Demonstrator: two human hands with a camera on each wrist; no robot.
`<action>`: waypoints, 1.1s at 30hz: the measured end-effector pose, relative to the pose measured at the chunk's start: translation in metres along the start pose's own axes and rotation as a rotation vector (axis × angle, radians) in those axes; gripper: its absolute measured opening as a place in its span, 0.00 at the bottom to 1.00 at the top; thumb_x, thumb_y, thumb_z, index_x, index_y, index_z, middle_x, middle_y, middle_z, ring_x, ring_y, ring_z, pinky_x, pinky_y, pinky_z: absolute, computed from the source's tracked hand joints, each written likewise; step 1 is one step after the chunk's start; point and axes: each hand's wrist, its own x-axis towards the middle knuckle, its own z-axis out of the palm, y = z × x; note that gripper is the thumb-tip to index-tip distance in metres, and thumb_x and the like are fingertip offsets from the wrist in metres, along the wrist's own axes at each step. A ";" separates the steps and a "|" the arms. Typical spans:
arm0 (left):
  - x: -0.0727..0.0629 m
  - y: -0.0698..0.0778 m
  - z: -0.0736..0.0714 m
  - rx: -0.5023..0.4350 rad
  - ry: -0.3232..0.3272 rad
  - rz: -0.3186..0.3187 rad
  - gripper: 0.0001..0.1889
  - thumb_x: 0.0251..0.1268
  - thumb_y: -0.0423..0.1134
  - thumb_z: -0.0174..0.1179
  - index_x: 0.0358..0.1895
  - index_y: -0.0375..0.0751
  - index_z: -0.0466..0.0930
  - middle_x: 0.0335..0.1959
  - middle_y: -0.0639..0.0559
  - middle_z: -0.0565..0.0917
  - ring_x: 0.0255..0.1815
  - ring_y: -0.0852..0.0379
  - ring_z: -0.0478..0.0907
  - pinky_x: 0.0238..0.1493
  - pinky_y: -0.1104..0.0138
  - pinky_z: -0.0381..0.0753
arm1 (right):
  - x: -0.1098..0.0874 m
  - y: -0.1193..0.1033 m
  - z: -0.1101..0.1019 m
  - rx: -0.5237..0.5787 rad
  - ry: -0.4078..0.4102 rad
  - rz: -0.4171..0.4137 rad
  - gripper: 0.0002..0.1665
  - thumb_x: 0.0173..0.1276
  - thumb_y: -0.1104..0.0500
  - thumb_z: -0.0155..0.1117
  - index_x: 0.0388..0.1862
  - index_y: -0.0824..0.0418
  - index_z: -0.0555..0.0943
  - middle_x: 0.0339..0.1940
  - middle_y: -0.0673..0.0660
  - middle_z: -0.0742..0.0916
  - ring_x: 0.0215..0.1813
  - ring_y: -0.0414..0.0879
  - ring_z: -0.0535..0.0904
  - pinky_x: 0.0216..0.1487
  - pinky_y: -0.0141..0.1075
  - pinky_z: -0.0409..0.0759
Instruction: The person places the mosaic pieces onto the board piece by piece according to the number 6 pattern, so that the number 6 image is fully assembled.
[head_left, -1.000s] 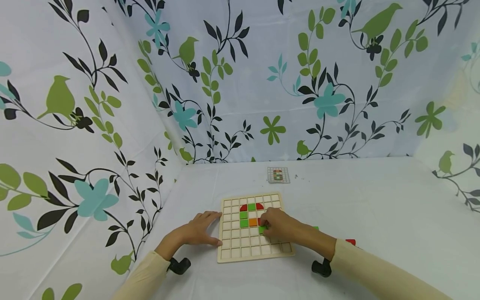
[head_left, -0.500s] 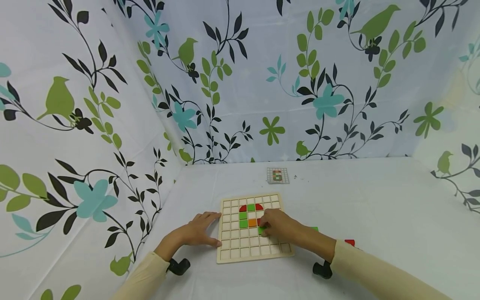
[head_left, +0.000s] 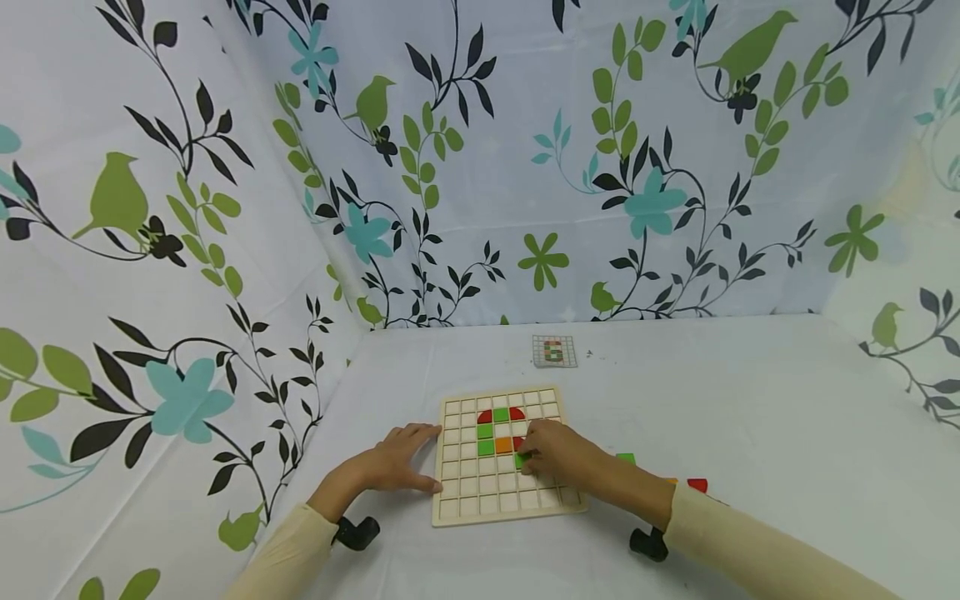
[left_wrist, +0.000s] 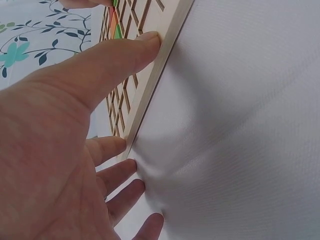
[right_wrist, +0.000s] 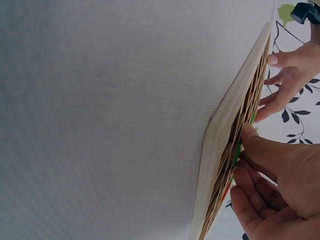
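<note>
A square wooden grid board (head_left: 468,487) lies on the white cloth. Near its middle sit several coloured tiles: red rounded ones (head_left: 485,416), green squares (head_left: 486,447) and an orange square (head_left: 503,445). My right hand (head_left: 558,454) pinches a green tile (right_wrist: 238,152) between thumb and fingers at the board's surface, just below a red tile that the fingers partly cover. My left hand (head_left: 393,462) rests at the board's left edge with fingers spread. In the left wrist view its thumb (left_wrist: 147,44) lies on the frame, the other fingers along the side.
A small pattern card (head_left: 554,351) with a coloured grid lies behind the board. Loose green (head_left: 625,458), orange (head_left: 670,481) and red (head_left: 697,484) pieces lie by the right forearm, partly hidden. A printed curtain (head_left: 480,167) hangs behind the table.
My right forearm has shifted slightly, and an orange piece now shows beside it. The right fingers stay at the same green tile; the left hand keeps its place on the board's edge.
</note>
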 end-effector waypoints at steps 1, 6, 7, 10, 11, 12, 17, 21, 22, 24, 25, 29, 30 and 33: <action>0.000 0.000 0.000 -0.001 0.000 0.001 0.53 0.57 0.58 0.78 0.83 0.45 0.61 0.81 0.41 0.64 0.80 0.34 0.60 0.73 0.34 0.65 | 0.000 0.001 0.000 -0.005 0.005 -0.006 0.17 0.65 0.57 0.79 0.51 0.63 0.92 0.40 0.49 0.84 0.40 0.38 0.76 0.43 0.30 0.80; 0.002 -0.001 0.001 -0.007 0.003 0.005 0.52 0.57 0.57 0.78 0.82 0.44 0.62 0.81 0.41 0.64 0.79 0.34 0.61 0.72 0.33 0.65 | -0.004 0.003 -0.002 0.038 0.040 -0.019 0.15 0.66 0.58 0.79 0.50 0.62 0.92 0.43 0.50 0.87 0.45 0.41 0.80 0.49 0.34 0.82; 0.002 -0.001 0.001 -0.009 0.004 0.006 0.52 0.57 0.57 0.78 0.82 0.44 0.62 0.81 0.41 0.64 0.79 0.34 0.61 0.72 0.33 0.65 | -0.006 0.003 -0.003 0.057 0.046 -0.015 0.15 0.66 0.58 0.78 0.50 0.62 0.92 0.43 0.50 0.87 0.46 0.41 0.80 0.49 0.34 0.83; 0.004 -0.004 0.004 -0.013 0.007 0.013 0.52 0.58 0.58 0.78 0.82 0.44 0.62 0.81 0.41 0.64 0.79 0.34 0.60 0.73 0.33 0.65 | -0.013 0.005 -0.012 0.150 0.070 0.003 0.13 0.69 0.59 0.77 0.51 0.62 0.92 0.44 0.50 0.88 0.47 0.43 0.82 0.50 0.36 0.83; 0.005 -0.006 0.005 -0.014 0.005 0.017 0.52 0.58 0.58 0.77 0.83 0.44 0.61 0.81 0.41 0.64 0.80 0.34 0.60 0.73 0.33 0.64 | -0.015 0.008 -0.015 0.176 0.080 0.017 0.13 0.69 0.59 0.76 0.50 0.61 0.91 0.44 0.49 0.88 0.47 0.42 0.82 0.49 0.35 0.83; 0.006 -0.008 0.006 -0.015 0.007 0.020 0.52 0.58 0.59 0.77 0.83 0.45 0.61 0.81 0.41 0.64 0.80 0.34 0.60 0.74 0.34 0.64 | -0.018 0.010 -0.019 0.199 0.091 0.026 0.13 0.70 0.58 0.76 0.50 0.60 0.91 0.43 0.47 0.88 0.46 0.41 0.81 0.48 0.34 0.83; 0.012 -0.018 0.011 -0.014 0.016 0.017 0.53 0.57 0.61 0.76 0.83 0.47 0.61 0.82 0.43 0.63 0.81 0.35 0.59 0.74 0.34 0.63 | -0.036 0.026 -0.045 0.255 0.160 0.068 0.13 0.71 0.54 0.75 0.50 0.58 0.91 0.40 0.42 0.87 0.45 0.39 0.81 0.49 0.33 0.83; 0.015 -0.022 0.012 -0.011 0.020 0.005 0.54 0.56 0.62 0.77 0.83 0.48 0.61 0.82 0.44 0.63 0.81 0.36 0.59 0.74 0.34 0.63 | -0.050 0.039 -0.065 0.265 0.200 0.128 0.13 0.73 0.53 0.73 0.51 0.57 0.90 0.42 0.44 0.88 0.46 0.41 0.82 0.48 0.33 0.84; 0.015 -0.023 0.012 -0.009 0.022 0.003 0.54 0.56 0.62 0.77 0.83 0.48 0.61 0.82 0.44 0.64 0.81 0.35 0.59 0.74 0.34 0.63 | -0.054 0.042 -0.070 0.266 0.210 0.148 0.13 0.74 0.52 0.73 0.51 0.57 0.90 0.42 0.45 0.88 0.46 0.41 0.83 0.48 0.33 0.84; 0.015 -0.022 0.012 -0.007 0.025 -0.001 0.54 0.56 0.61 0.77 0.83 0.48 0.61 0.82 0.44 0.64 0.81 0.36 0.59 0.74 0.34 0.63 | -0.061 0.049 -0.077 0.281 0.226 0.186 0.15 0.74 0.51 0.72 0.52 0.58 0.90 0.44 0.46 0.89 0.46 0.42 0.84 0.49 0.33 0.85; 0.015 -0.022 0.012 -0.006 0.026 -0.002 0.54 0.55 0.61 0.77 0.83 0.49 0.61 0.82 0.44 0.64 0.81 0.36 0.59 0.74 0.34 0.64 | -0.064 0.052 -0.080 0.285 0.234 0.202 0.15 0.74 0.51 0.72 0.53 0.58 0.90 0.44 0.47 0.89 0.46 0.42 0.85 0.49 0.34 0.86; 0.014 -0.020 0.012 -0.005 0.028 -0.003 0.54 0.55 0.62 0.77 0.83 0.48 0.61 0.82 0.44 0.64 0.81 0.36 0.59 0.74 0.34 0.64 | -0.080 0.062 -0.090 0.304 0.261 0.245 0.17 0.75 0.50 0.71 0.54 0.60 0.89 0.46 0.50 0.90 0.47 0.44 0.87 0.50 0.37 0.88; 0.013 -0.019 0.011 -0.005 0.027 -0.001 0.54 0.56 0.62 0.77 0.83 0.48 0.61 0.82 0.44 0.64 0.81 0.36 0.59 0.74 0.35 0.64 | -0.084 0.065 -0.091 0.301 0.269 0.256 0.18 0.75 0.50 0.71 0.54 0.60 0.89 0.46 0.51 0.90 0.47 0.45 0.87 0.50 0.38 0.88; 0.010 -0.015 0.009 -0.005 0.017 0.013 0.54 0.56 0.63 0.76 0.83 0.46 0.61 0.81 0.42 0.64 0.80 0.34 0.60 0.74 0.34 0.64 | -0.099 0.072 -0.094 0.279 0.295 0.284 0.19 0.75 0.48 0.71 0.54 0.59 0.89 0.47 0.50 0.91 0.48 0.45 0.87 0.50 0.36 0.87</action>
